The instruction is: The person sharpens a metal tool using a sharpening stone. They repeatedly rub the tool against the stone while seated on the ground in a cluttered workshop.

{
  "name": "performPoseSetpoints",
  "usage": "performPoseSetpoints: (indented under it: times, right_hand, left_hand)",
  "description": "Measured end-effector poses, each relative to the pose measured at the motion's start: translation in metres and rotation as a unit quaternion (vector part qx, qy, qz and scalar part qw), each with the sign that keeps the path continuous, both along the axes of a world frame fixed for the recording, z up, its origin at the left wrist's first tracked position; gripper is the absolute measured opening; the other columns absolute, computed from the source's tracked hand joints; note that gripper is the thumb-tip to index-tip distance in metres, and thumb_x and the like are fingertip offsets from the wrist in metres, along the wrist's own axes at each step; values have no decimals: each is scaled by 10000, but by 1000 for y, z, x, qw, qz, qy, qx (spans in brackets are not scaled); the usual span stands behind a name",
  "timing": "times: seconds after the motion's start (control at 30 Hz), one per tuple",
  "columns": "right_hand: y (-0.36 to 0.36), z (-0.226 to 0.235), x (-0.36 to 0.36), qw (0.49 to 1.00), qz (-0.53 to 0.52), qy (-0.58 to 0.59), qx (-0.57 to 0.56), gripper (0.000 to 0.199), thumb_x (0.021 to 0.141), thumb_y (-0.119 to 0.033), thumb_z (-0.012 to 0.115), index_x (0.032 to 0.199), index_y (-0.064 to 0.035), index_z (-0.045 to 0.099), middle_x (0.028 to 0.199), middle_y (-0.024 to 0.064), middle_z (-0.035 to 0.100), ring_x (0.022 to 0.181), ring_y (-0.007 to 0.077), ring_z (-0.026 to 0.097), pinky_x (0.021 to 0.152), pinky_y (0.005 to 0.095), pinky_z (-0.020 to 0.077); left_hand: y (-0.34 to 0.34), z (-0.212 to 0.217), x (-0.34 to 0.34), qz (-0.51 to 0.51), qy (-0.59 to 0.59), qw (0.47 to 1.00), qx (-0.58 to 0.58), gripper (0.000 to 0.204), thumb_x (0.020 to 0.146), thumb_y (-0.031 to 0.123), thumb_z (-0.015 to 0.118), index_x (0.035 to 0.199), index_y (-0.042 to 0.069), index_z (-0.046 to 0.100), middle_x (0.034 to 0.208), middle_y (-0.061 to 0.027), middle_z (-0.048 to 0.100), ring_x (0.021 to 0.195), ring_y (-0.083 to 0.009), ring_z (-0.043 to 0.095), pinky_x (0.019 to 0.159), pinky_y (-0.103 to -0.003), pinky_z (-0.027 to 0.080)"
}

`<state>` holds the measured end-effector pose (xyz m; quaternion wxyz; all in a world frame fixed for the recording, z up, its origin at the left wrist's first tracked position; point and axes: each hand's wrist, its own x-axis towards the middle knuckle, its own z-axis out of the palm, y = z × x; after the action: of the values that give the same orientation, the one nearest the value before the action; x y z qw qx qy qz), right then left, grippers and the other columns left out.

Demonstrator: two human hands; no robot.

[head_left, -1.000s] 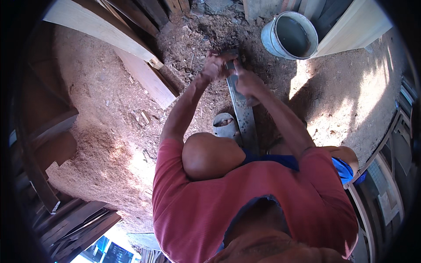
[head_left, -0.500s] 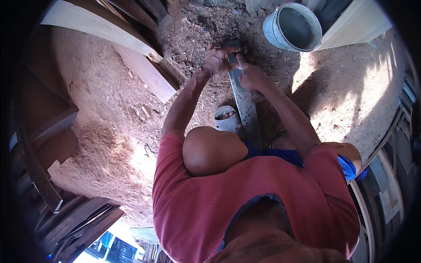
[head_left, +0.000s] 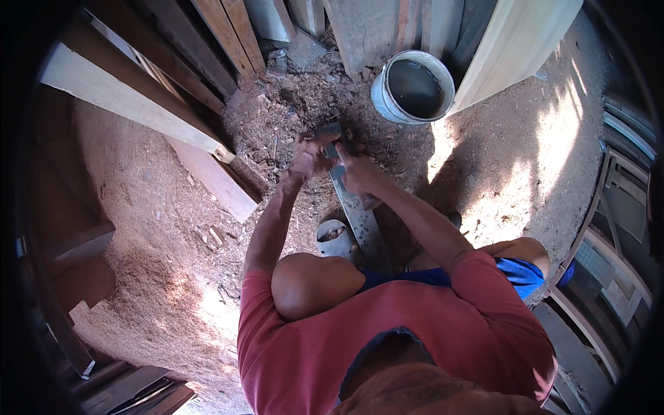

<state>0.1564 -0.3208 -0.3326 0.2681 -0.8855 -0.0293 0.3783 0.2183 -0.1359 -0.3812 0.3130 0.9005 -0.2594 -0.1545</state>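
A long flat grey metal blade (head_left: 360, 221) lies along the ground between my knees, running from my sandalled foot (head_left: 337, 237) up to my hands. My left hand (head_left: 308, 155) is closed around a small dark block (head_left: 330, 131) at the blade's far end. My right hand (head_left: 356, 169) presses on the blade just below it, fingers curled over the blade's edge. Both arms reach forward from a red shirt. I am crouched, left knee bare, blue shorts on the right.
A white bucket (head_left: 413, 88) stands just beyond my hands to the right. Pale wooden planks (head_left: 131, 104) lean at the left and another (head_left: 512, 52) at the upper right. Sawdust and wood chips (head_left: 159, 228) cover the ground. Metal frames (head_left: 615, 228) line the right edge.
The view has tilted, so hands, blade and bucket sit lower in the picture. Both hands stay on the blade's far end; the left hand has shifted slightly over the dark block.
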Motion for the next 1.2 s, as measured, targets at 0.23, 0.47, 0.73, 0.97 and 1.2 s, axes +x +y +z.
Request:
performPoseSetpoints:
  times: [0.23, 0.47, 0.73, 0.97, 1.2]
  right_hand:
    - [-11, 37, -103, 993, 11, 114, -14, 938, 920, -172, 561, 1659, -95, -11, 1084, 350, 698, 958, 490, 709, 893, 551, 557]
    - [-3, -8, -20, 998, -34, -42, 25, 920, 910, -149, 615, 1653, -60, 79, 1249, 243, 699, 967, 444, 719, 920, 531, 566]
    - [-6, 34, -101, 995, 9, 92, -24, 921, 931, -183, 569, 1662, -107, 15, 1030, 347, 705, 928, 490, 709, 889, 546, 561]
    - [-6, -17, -18, 996, -31, -63, 46, 845, 945, -211, 543, 1653, -81, 100, 1160, 299, 706, 1035, 475, 696, 933, 567, 548]
    - [-10, 23, -98, 998, -2, 61, 17, 856, 947, -206, 552, 1648, -54, 85, 1026, 337, 708, 867, 509, 701, 892, 572, 551]
  left_hand:
    - [-8, -13, -141, -3, -34, 996, -78, 626, 700, 314, 882, 1288, 238, 682, 1333, 29, 709, 1263, -154, 656, 1095, -545, 318]
    - [-6, -5, -17, -19, -81, 996, 25, 625, 778, 579, 828, 1277, 227, 695, 1297, 30, 729, 1210, -130, 673, 1028, -503, 352]
    - [-7, -14, -135, -13, -54, 998, -43, 536, 743, 428, 878, 1221, 243, 718, 1309, 25, 727, 1288, -145, 638, 1045, -474, 329]
    - [-3, -13, -10, 4, -67, 998, -19, 750, 727, 689, 777, 1323, 246, 675, 1306, -6, 723, 1122, -184, 703, 1024, -488, 331]
    - [-7, -19, -117, 26, -134, 990, -43, 568, 769, 449, 865, 1253, 185, 729, 1223, 5, 764, 1143, -179, 722, 1053, -515, 400]
